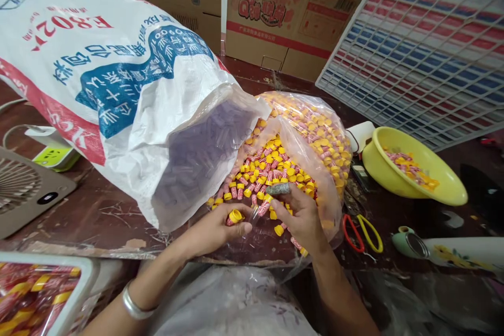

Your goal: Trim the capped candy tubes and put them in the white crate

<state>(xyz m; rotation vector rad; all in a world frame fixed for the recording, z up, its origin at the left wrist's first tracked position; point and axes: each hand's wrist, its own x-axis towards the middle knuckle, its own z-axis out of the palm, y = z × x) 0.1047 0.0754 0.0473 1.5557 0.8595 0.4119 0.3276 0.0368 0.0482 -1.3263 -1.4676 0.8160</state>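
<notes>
My left hand is closed, with a clear plastic tube at its fingertips. A yellow-capped piece also sits in the curl of its fingers. My right hand, a grey wrap around one finger, pinches a small red-and-white patterned vial at the tube's end. Whether the vial is inside the tube, I cannot tell. Behind both hands, many yellow-capped vials spill from a clear plastic bag. Left of them, a white woven sack gapes open, with clear tubes inside.
At the right stand a yellow bowl of pieces and scissors with red and yellow handles. A white wire rack leans behind. Cardboard boxes line the back. A fan and a white tub are at the left.
</notes>
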